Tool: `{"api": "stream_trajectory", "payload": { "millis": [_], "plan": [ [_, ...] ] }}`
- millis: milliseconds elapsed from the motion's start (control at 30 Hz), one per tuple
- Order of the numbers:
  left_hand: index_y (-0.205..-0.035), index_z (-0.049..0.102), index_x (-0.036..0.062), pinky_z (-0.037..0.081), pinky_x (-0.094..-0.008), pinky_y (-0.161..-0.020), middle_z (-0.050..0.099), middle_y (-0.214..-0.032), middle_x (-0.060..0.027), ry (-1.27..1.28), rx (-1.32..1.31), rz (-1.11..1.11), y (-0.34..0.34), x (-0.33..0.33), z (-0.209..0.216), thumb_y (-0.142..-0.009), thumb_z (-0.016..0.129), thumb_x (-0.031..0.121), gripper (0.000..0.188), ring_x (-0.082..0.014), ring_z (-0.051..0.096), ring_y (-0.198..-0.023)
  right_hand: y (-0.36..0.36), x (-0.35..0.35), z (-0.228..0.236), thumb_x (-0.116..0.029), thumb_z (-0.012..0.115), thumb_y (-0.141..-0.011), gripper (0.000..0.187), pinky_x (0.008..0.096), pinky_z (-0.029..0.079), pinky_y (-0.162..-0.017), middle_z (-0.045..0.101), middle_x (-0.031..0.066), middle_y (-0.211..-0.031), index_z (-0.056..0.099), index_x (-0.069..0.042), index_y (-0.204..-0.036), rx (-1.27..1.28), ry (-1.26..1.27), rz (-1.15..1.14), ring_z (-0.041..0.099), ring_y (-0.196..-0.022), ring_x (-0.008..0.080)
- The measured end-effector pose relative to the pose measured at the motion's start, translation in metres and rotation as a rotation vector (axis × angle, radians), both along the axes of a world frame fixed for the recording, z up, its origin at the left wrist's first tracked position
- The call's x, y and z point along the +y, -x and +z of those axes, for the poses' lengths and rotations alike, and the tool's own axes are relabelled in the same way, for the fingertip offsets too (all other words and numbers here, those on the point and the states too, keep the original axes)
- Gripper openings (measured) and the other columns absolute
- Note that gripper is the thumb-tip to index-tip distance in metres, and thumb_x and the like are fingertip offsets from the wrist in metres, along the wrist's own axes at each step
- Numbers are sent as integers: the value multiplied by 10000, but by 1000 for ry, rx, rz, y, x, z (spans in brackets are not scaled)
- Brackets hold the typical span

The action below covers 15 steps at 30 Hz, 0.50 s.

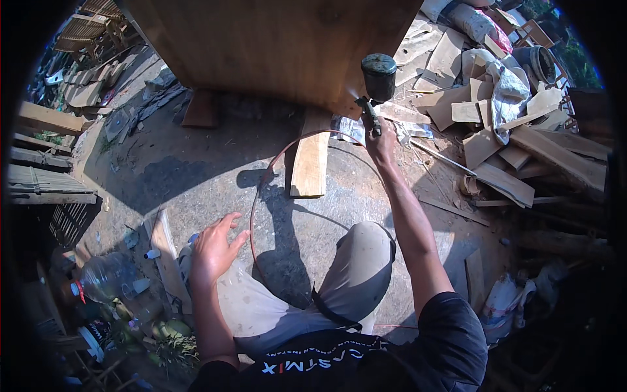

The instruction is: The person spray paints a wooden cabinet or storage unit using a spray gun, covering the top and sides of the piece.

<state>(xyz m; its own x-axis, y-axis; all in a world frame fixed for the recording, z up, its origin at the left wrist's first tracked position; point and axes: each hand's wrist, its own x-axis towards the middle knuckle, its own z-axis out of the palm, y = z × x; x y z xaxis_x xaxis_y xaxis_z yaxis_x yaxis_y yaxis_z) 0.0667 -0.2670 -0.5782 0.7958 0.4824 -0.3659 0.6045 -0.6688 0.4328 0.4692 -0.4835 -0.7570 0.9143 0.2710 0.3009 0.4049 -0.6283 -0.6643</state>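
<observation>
My right hand (pixel 381 145) is stretched forward and closed around the grip of a spray gun (pixel 373 91) with a dark round cup on top. Its nozzle points at the lower edge of a large brown wooden panel (pixel 274 46) that stands in front of me. A thin reddish hose (pixel 261 189) loops from the gun across the ground toward my knees. My left hand (pixel 215 247) hovers above my left knee with the fingers spread and nothing in it.
A plank (pixel 309 160) lies on the concrete under the panel. Wood offcuts and boards (pixel 516 150) are heaped at the right. A clear plastic water jug (pixel 108 276) and small bottles sit at the lower left. Stacked timber (pixel 39 157) lines the left.
</observation>
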Motion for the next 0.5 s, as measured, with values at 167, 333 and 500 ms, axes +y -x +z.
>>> {"api": "stream_trajectory", "payload": {
  "millis": [167, 333, 500],
  "plan": [
    [-1341, 628, 108, 529, -468, -929, 740, -1181, -160, -9, 15, 9, 5, -4, 3, -942, 716, 331, 465, -385, 700, -1089, 7, 2, -65, -368, 710, -969, 340, 534, 495, -613, 671, 292, -780, 673, -36, -1034, -4, 21, 37, 689, -732, 473],
    [-1328, 636, 106, 537, -462, -909, 742, -1165, -162, -11, -22, -5, 11, -6, 3, -933, 731, 307, 454, -384, 705, -1077, 10, 1, -109, -319, 710, -960, 304, 555, 494, -617, 657, 307, -748, 680, -28, -1043, 40, 61, 54, 690, -739, 484],
    [-1307, 648, 96, 547, -458, -887, 746, -1135, -173, -12, -51, -16, 11, -8, 5, -922, 741, 299, 445, -386, 712, -1054, 8, 4, -109, -464, 648, -988, 443, 569, 502, -665, 667, 314, -763, 722, -43, -1103, 169, 143, 84, 691, -747, 486]
  ]
}}
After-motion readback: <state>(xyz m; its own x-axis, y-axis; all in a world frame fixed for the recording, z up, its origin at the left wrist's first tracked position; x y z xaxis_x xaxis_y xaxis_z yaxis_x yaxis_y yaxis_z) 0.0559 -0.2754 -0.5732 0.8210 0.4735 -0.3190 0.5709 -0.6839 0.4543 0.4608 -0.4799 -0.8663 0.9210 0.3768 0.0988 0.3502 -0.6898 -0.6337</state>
